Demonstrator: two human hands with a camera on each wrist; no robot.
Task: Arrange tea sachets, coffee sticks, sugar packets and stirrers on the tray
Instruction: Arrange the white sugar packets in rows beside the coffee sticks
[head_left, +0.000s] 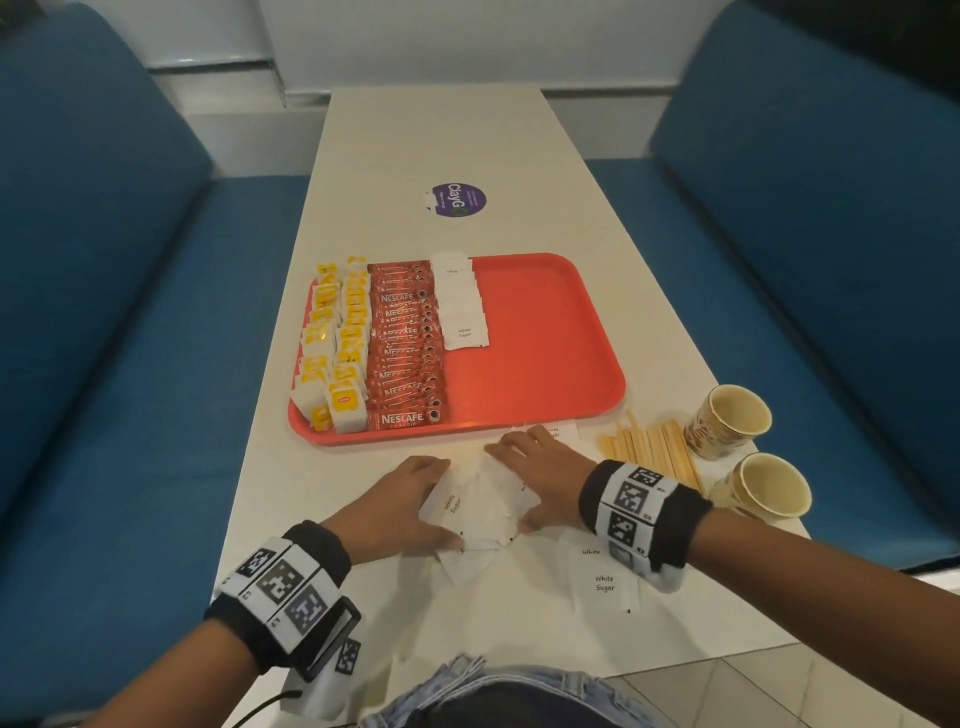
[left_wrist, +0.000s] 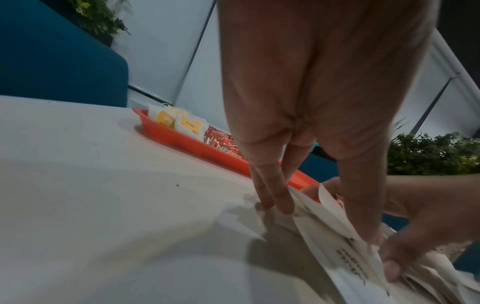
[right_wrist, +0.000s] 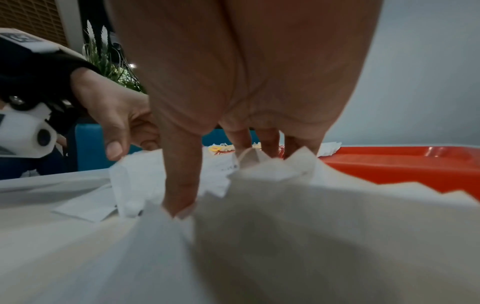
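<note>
A loose pile of white sugar packets (head_left: 478, 504) lies on the table just in front of the red tray (head_left: 545, 338). My left hand (head_left: 415, 499) presses it from the left and my right hand (head_left: 537, 470) from the right, fingers straight, thumbs at the near edge. The wrist views show the pile (left_wrist: 337, 236) (right_wrist: 259, 185) bunched up between the hands. On the tray stand yellow tea sachets (head_left: 337, 338) at the left, then red coffee sticks (head_left: 405, 343), then a short column of sugar packets (head_left: 460, 301). Wooden stirrers (head_left: 649, 447) lie right of the tray.
Two paper cups (head_left: 732, 421) (head_left: 769, 488) stand at the table's right edge beside the stirrers. Single sugar packets (head_left: 605, 582) lie near my right wrist. A purple sticker (head_left: 458, 200) is on the table beyond the tray. Blue sofas (head_left: 104, 260) flank the table.
</note>
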